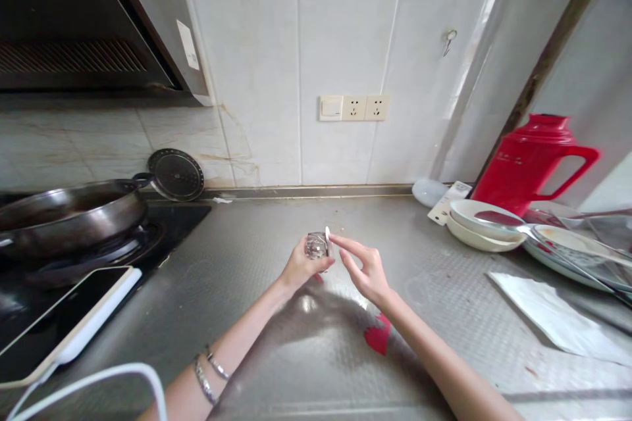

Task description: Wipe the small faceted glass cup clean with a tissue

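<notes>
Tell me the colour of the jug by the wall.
Red, the jug, handle included; the head view shows it at the right.

We see a brushed steel bench, dull and faintly textured. The left hand grips a small clear glass jar, shiny. Glossy red plastic on the thermos jug; glazed white bowls; a dark metal wok; glossy wall tiles.
</notes>
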{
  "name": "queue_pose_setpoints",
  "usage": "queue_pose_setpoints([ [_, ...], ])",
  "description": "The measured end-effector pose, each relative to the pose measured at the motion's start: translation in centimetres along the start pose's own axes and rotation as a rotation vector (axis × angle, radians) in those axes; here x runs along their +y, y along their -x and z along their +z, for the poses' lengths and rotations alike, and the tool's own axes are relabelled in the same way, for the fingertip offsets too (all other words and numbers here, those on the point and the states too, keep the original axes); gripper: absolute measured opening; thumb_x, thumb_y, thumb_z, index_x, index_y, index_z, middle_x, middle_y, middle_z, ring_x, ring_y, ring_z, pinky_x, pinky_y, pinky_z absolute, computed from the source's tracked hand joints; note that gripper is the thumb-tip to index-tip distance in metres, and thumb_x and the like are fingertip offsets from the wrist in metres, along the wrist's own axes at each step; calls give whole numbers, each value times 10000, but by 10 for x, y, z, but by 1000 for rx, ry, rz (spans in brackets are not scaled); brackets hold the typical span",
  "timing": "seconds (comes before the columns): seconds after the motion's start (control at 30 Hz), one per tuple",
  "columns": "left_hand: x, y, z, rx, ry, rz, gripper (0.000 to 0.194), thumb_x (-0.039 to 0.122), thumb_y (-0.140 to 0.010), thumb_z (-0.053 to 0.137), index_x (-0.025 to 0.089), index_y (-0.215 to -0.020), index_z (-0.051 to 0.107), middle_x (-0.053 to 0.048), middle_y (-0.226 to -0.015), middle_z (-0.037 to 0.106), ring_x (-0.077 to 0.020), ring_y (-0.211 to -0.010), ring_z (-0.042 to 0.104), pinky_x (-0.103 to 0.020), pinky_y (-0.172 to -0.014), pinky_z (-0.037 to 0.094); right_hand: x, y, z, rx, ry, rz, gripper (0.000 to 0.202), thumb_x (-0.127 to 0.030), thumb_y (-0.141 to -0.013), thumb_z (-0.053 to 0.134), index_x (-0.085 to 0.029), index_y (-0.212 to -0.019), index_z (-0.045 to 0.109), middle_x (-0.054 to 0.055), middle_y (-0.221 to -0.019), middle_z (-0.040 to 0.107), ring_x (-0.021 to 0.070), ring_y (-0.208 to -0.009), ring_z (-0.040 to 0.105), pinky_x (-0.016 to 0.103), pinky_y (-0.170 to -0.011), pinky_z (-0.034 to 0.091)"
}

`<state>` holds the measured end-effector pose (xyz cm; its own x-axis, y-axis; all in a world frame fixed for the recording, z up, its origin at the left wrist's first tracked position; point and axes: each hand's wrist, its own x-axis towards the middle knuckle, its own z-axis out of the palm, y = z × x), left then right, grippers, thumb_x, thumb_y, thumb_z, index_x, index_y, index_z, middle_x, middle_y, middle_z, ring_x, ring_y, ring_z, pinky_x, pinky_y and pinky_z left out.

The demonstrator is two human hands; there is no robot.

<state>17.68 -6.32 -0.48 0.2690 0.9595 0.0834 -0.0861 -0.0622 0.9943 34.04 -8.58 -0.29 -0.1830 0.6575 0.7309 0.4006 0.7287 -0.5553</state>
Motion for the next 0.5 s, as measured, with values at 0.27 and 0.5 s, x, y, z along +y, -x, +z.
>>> queue_pose_setpoints([
  [0.27, 10, 0, -5, -14, 10, 30, 543, 378, -615, 775, 177, -1023, 479, 0, -793, 609, -145, -642, 610, -217, -430, 506, -6, 4, 3, -18, -47, -90, 381, -274, -918, 452, -246, -1280, 567, 87, -1250, 627, 248, -1160, 589, 421, -972, 492],
  [0.5, 1, -1, 0, -17, -76, 57, 627, 345, -568, 818, 164, -1075, 497, -6, -817, 596, -129, -658, 581, -177, -429, 455, -1, 0, 1, -74, -89, -57, 395, -272, -906, 447, -257, -1284, 559, 70, -1306, 587, 257, -1220, 536, 460, -1031, 434],
])
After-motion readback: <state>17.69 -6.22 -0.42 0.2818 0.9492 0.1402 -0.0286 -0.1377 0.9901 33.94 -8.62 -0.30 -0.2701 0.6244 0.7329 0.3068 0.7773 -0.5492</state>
